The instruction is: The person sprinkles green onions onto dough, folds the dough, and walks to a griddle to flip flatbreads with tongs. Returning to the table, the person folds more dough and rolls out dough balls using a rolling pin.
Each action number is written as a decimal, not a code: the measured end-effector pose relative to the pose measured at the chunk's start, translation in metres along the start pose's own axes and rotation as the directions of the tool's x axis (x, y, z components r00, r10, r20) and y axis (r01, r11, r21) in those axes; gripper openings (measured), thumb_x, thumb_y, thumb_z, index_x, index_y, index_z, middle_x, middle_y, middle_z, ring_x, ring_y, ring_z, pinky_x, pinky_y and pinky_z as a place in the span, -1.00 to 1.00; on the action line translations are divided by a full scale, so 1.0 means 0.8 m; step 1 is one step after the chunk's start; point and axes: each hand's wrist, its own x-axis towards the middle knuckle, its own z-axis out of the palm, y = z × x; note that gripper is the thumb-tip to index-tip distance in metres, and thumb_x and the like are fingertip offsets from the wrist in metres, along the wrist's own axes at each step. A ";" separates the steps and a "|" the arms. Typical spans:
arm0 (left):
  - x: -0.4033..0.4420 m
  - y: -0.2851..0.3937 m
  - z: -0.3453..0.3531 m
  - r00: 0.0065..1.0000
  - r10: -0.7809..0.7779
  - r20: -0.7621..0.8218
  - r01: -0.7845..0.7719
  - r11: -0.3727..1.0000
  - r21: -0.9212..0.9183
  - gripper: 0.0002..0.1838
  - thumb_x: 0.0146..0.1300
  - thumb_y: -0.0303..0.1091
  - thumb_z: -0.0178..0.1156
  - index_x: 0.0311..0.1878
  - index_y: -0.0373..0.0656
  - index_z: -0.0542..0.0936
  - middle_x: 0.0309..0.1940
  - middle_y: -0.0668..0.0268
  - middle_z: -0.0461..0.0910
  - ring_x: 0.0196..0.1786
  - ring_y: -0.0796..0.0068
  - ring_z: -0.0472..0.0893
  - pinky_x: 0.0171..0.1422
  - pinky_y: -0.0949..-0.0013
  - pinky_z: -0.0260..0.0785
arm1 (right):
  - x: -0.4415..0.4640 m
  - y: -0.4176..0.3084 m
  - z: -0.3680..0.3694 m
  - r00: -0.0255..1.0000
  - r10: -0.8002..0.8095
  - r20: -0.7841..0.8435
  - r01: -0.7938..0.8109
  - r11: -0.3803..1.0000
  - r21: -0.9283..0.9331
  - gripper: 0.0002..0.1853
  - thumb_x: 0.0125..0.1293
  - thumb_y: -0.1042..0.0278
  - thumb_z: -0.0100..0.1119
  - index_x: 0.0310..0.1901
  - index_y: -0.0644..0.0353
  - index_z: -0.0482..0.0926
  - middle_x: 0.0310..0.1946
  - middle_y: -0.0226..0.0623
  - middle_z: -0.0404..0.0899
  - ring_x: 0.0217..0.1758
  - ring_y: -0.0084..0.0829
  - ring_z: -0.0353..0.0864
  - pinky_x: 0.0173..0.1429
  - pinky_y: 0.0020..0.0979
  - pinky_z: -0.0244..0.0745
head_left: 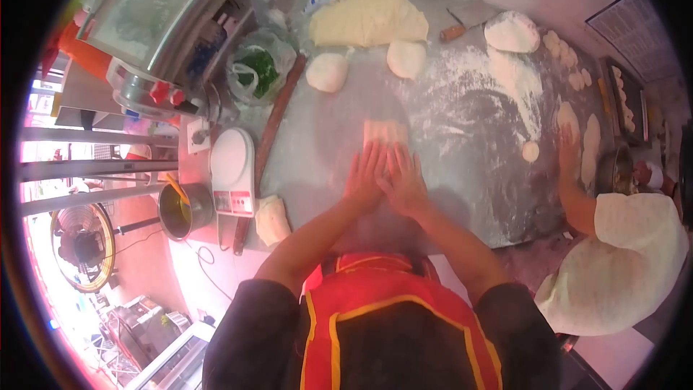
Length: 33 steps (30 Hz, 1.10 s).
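Both my hands lie side by side on a piece of dough (386,131) at the middle of the metal table. My left hand (366,173) is flat, fingers stretched forward over the dough's near part. Beside it my right hand (403,179) lies flat too, its thumb close to the left hand. The far end of the dough shows beyond my fingertips; the rest is hidden under them. Further back sit two round dough balls, one on the left (327,73) and one on the right (406,59). Behind them is a large mass of dough (368,18).
A kitchen scale (232,170), a dough piece (272,221) and a metal pot (185,211) stand left, near a wooden strip (280,112) and a bag of chopped greens (258,72). Flour (516,79) covers the right side, where a co-worker's hand (568,137) presses dough.
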 end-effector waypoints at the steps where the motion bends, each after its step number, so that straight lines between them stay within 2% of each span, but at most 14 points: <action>1: 0.015 -0.010 -0.009 1.000 0.015 0.011 -0.015 1.000 0.015 -0.37 0.43 -0.14 -0.13 0.50 -0.13 0.10 0.56 0.13 -0.08 0.61 0.16 -0.16 0.60 -0.04 -0.32 | 0.015 -0.004 -0.023 0.998 0.043 0.040 -0.044 0.999 0.015 -0.22 0.31 0.07 0.15 0.41 0.37 0.10 0.44 0.13 0.07 0.53 0.01 0.04 0.50 0.12 -0.05; 4: 0.034 -0.022 -0.029 0.948 -0.240 -0.211 0.144 0.910 -0.388 -0.43 0.38 -0.23 -0.02 0.42 -0.19 0.25 0.40 0.05 0.27 0.48 0.11 0.23 0.49 0.02 0.08 | 0.048 0.029 -0.029 0.963 0.240 -0.121 -0.193 0.931 0.310 -0.30 0.25 0.21 0.21 0.35 0.35 0.21 0.30 0.13 0.28 0.39 -0.04 0.27 0.40 -0.02 0.19; 5: 0.049 -0.025 -0.036 0.930 -0.353 -0.104 0.257 0.825 -0.503 -0.46 0.34 -0.25 0.02 0.36 -0.21 0.31 0.30 0.04 0.37 0.37 0.09 0.34 0.40 0.04 0.18 | 0.066 0.045 -0.026 0.921 0.332 -0.205 -0.213 0.868 0.448 -0.33 0.23 0.27 0.23 0.33 0.33 0.25 0.24 0.14 0.36 0.33 -0.06 0.36 0.36 -0.07 0.28; 8: 0.115 -0.044 -0.063 0.833 -0.515 0.205 0.487 0.504 -0.714 -0.52 0.25 -0.28 0.15 0.22 -0.25 0.46 0.07 0.02 0.58 0.11 0.06 0.58 0.16 0.13 0.41 | 0.128 0.052 -0.040 0.820 0.496 0.284 -0.550 0.548 0.631 -0.49 0.22 0.33 0.23 0.18 0.34 0.42 0.23 0.03 0.41 0.30 -0.07 0.38 0.32 -0.15 0.31; 10: 0.130 -0.050 -0.069 0.799 -0.474 0.370 0.547 0.320 -0.773 -0.55 0.20 -0.25 0.26 0.13 -0.24 0.55 0.02 -0.02 0.60 0.00 0.11 0.62 0.03 0.22 0.45 | 0.136 0.037 -0.068 0.803 0.462 0.376 -0.592 0.545 0.595 -0.55 0.21 0.37 0.22 0.12 0.36 0.47 0.19 0.04 0.44 0.25 -0.02 0.43 0.27 -0.14 0.36; 11: 0.125 -0.047 -0.076 0.861 -0.441 0.252 0.459 0.462 -0.759 -0.57 0.20 -0.27 0.25 0.12 -0.23 0.55 0.02 -0.01 0.60 0.01 0.10 0.62 0.05 0.21 0.46 | 0.137 0.032 -0.077 0.790 0.445 0.422 -0.613 0.544 0.574 -0.59 0.21 0.39 0.21 0.08 0.36 0.50 0.17 0.04 0.46 0.22 0.00 0.45 0.25 -0.13 0.39; 14: 0.083 -0.028 -0.082 0.959 -0.265 -0.105 0.146 0.773 -0.617 -0.59 0.23 -0.35 0.19 0.15 -0.23 0.54 0.06 0.00 0.58 0.09 0.05 0.58 0.15 0.15 0.42 | 0.083 0.044 -0.046 0.983 0.075 -0.165 -0.028 0.963 0.267 -0.60 0.22 0.44 0.18 0.09 0.38 0.50 0.18 0.05 0.45 0.24 0.07 0.43 0.28 -0.11 0.38; 17: 0.025 -0.009 -0.036 0.934 -0.083 -0.347 -0.059 0.923 -0.380 -0.52 0.24 -0.40 0.08 0.25 -0.29 0.44 0.21 0.01 0.47 0.27 0.04 0.44 0.37 0.10 0.27 | 0.027 0.024 -0.039 0.941 -0.228 -0.251 0.265 0.956 0.124 -0.54 0.25 0.45 0.15 0.19 0.38 0.44 0.26 0.06 0.37 0.34 0.09 0.33 0.39 -0.06 0.26; 22: 0.018 0.009 -0.002 0.970 -0.003 -0.242 -0.030 0.991 -0.131 -0.35 0.24 -0.38 0.03 0.42 -0.32 0.23 0.45 0.07 0.20 0.54 0.18 0.11 0.58 0.13 -0.02 | 0.024 0.018 -0.027 0.978 -0.152 -0.142 0.159 0.987 0.034 -0.46 0.33 0.35 0.09 0.31 0.36 0.31 0.33 0.05 0.29 0.43 0.04 0.22 0.48 -0.02 0.14; 25: 0.028 0.011 -0.019 0.954 0.003 -0.299 -0.049 0.988 -0.146 -0.40 0.26 -0.40 0.00 0.39 -0.33 0.27 0.42 0.06 0.24 0.51 0.18 0.17 0.55 0.13 0.02 | 0.029 0.010 -0.039 0.986 -0.148 -0.079 0.146 0.989 -0.038 -0.46 0.34 0.30 0.10 0.29 0.38 0.32 0.30 0.03 0.32 0.39 0.00 0.28 0.44 -0.04 0.20; 28: 0.032 -0.005 -0.042 0.985 0.148 -0.091 -0.152 0.988 -0.038 -0.50 0.35 -0.35 -0.07 0.33 -0.30 0.35 0.38 0.06 0.28 0.44 0.13 0.25 0.44 0.11 0.18 | 0.055 0.021 -0.074 0.998 0.007 0.061 -0.010 0.999 0.047 -0.47 0.30 0.22 0.16 0.24 0.32 0.40 0.18 0.02 0.43 0.28 -0.02 0.40 0.34 -0.08 0.31; 29: 0.023 -0.012 -0.041 0.990 0.018 -0.139 -0.051 0.970 -0.238 -0.53 0.36 -0.34 -0.06 0.31 -0.28 0.37 0.34 0.05 0.34 0.38 0.11 0.31 0.40 0.12 0.22 | 0.066 0.027 -0.080 0.988 0.084 0.131 -0.097 0.990 0.098 -0.48 0.28 0.19 0.19 0.21 0.28 0.44 0.13 0.02 0.48 0.23 -0.02 0.44 0.30 -0.09 0.35; 32: -0.016 -0.030 -0.032 0.919 -0.379 -0.106 0.210 0.701 -0.681 -0.59 0.38 -0.32 0.00 0.25 -0.24 0.44 0.20 0.01 0.48 0.23 0.07 0.48 0.29 0.15 0.34 | 0.112 0.048 -0.040 0.978 0.117 -0.172 -0.062 0.953 0.297 -0.63 0.18 0.19 0.26 -0.02 0.17 0.60 -0.12 -0.05 0.59 0.04 -0.01 0.52 0.18 -0.10 0.41; 33: -0.024 -0.035 -0.032 0.868 -0.492 -0.061 0.288 0.600 -0.746 -0.60 0.37 -0.32 0.02 0.23 -0.24 0.45 0.16 0.01 0.51 0.18 0.05 0.52 0.25 0.16 0.37 | 0.129 0.033 -0.053 0.999 0.026 0.046 -0.036 0.973 0.227 -0.66 0.12 0.22 0.28 -0.05 0.12 0.63 -0.15 -0.07 0.60 0.02 -0.03 0.54 0.15 -0.11 0.42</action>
